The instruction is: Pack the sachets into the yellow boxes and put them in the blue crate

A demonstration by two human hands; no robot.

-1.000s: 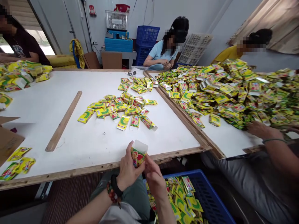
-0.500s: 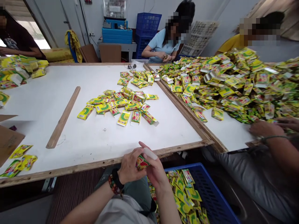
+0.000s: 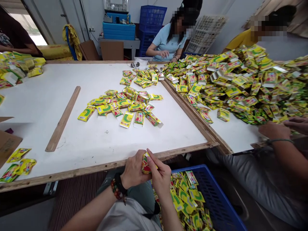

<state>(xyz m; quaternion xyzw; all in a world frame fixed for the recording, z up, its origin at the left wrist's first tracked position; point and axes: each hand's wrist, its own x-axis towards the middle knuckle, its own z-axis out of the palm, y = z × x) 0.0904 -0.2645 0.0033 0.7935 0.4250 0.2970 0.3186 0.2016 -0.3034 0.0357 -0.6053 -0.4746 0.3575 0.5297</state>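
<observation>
A small yellow, green and red printed carton [image 3: 145, 166] is held between my two hands, just in front of the table's near edge. My left hand [image 3: 133, 171] wraps around its side, with dark beads and a black band at the wrist. The thumb and fingers of my right hand [image 3: 160, 173] are closed on the carton's upper end, and the palms hide part of it. Below my right forearm, a blue crate [image 3: 209, 183] holds many yellow-green packets [image 3: 186, 195]. Ahead on the white table [image 3: 125, 141] lies a loose group of similar cartons [image 3: 122, 103], some with white flaps sticking out.
A wooden strip [image 3: 63, 120] lies at left on the table, near a cardboard box [image 3: 9, 146] and several packets [image 3: 26, 166]. Beyond a wooden divider [image 3: 190, 112], a large heap of cartons [image 3: 231, 86] rises at right. A co-worker's hands [image 3: 276, 131] are at its edge; other people sit around.
The white flap that stood out at the carton's top is now folded down under my right fingers. My right thumb and fingers have closed in on the carton. The view has shifted slightly.
</observation>
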